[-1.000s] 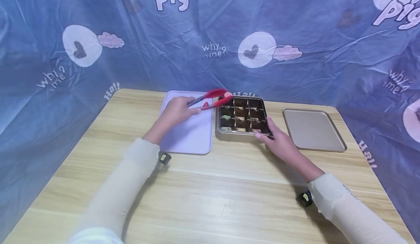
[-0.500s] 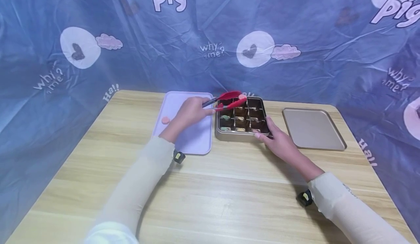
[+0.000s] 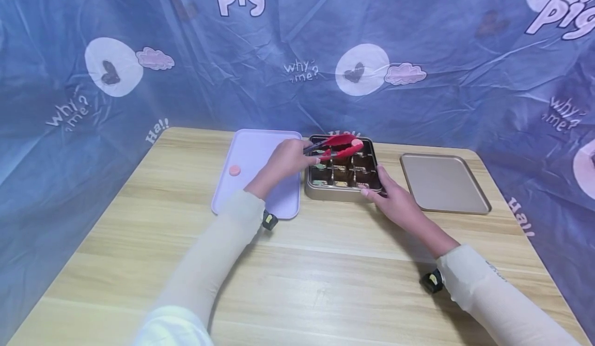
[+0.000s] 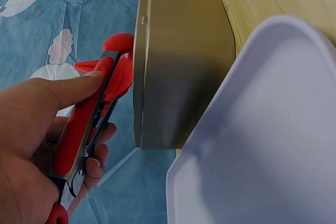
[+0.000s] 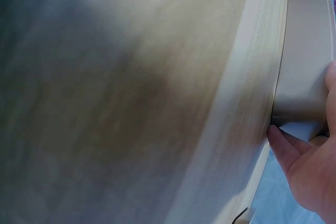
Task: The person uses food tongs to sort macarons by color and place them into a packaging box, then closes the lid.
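My left hand (image 3: 289, 159) grips the handles of red-tipped tongs (image 3: 346, 152), reaching over a gold tin (image 3: 338, 195). Between the tong tips is a pink round piece (image 3: 357, 143), above the back right of the tin. The tin has a dark divided insert; small green, yellow and pink pieces sit in several compartments. In the left wrist view, thumb and fingers wrap the tongs (image 4: 84, 116) beside the tin's wall (image 4: 184, 51). My right hand (image 3: 396, 201) holds the tin's front right corner, thumb on the front. The right wrist view shows its fingers (image 5: 286, 150) at the tin's lower edge.
A lilac tray (image 3: 228, 199) lies left of the tin with another pink round piece (image 3: 234, 170) on it. To the right lies a gold lid (image 3: 446, 183), flat on the wooden table (image 3: 302, 284). A blue printed cloth (image 3: 260, 77) hangs behind and at the sides.
My left hand has moved right from over the tray, carrying the tongs and pink piece across the tin. The pink piece on the tray has come into view. My right hand stays put.
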A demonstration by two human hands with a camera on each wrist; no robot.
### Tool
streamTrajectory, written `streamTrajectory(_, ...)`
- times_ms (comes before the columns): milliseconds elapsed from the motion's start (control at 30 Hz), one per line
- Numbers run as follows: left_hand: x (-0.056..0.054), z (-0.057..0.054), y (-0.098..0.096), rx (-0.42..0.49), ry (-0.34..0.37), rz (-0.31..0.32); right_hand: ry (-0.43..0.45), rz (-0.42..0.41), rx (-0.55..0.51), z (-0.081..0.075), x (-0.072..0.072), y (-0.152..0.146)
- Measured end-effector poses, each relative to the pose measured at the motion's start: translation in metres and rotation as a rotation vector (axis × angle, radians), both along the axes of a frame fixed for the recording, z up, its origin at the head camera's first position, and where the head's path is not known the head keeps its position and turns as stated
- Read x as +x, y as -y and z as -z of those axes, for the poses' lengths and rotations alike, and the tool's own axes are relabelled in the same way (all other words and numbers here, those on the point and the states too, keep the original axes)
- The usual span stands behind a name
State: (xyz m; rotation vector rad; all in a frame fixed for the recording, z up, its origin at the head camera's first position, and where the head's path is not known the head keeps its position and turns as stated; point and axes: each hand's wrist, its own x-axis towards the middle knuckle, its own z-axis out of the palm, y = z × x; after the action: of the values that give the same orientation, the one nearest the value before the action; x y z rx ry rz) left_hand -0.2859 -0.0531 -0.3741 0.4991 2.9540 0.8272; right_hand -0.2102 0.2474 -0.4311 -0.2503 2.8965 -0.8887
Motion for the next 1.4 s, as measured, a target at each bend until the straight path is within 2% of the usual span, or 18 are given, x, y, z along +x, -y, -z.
streamTrajectory(167, -0.001, 0.002, -0.007, -0.022, -0.018, 0.008, 0.003, 0.002, 0.003, 0.000, 0.000, 0.000)
streamTrajectory(367, -0.001, 0.002, -0.009, -0.045, -0.003, -0.007, 0.006, 0.002, 0.008, -0.001, 0.001, 0.001)
streamTrajectory(867, 0.002, 0.001, -0.005, -0.026, 0.010, -0.011, 0.004, 0.004, 0.003, 0.001, 0.000, 0.001)
streamTrajectory(1100, 0.008, -0.002, 0.012, 0.048, -0.017, -0.012, 0.001, 0.005, -0.003, 0.001, -0.001, 0.001)
streamTrajectory(1267, 0.015, -0.005, 0.032, 0.058, -0.076, -0.027, 0.003, 0.003, -0.003, 0.001, -0.001, 0.001)
streamTrajectory(1400, 0.022, -0.007, 0.047, 0.059, -0.077, -0.042, 0.000, 0.002, 0.003, 0.001, 0.000, 0.000)
